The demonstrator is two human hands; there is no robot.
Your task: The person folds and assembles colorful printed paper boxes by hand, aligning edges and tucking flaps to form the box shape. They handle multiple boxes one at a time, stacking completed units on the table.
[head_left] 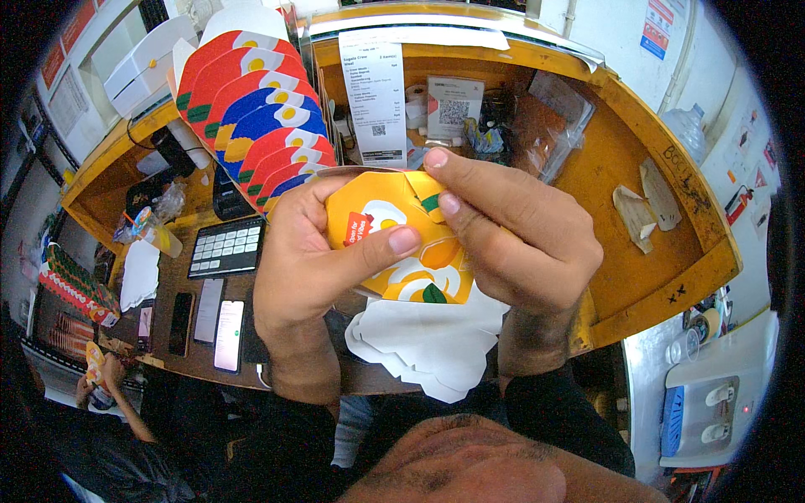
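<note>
A yellow paper food carton point(390, 197), printed with a white, orange and green pattern and bearing a small red sticker, is held up above the table at the centre. My left hand point(293, 260) is closed round its left side, with the thumb pressed on the front. At the upper right edge, the thumb and index finger of my right hand point(528, 226) pinch a folded flap. The far side of the carton is hidden. Just below it, white flat carton blanks point(428, 344) lie in a loose pile on the table.
A tall row of nested red, blue and white cartons point(268, 109) leans beyond my left hand, beside a hanging receipt point(373, 101). A tablet point(225, 247) and several phones lie left on the table. Lower left, a co-worker's hands point(107, 377) hold a yellow item.
</note>
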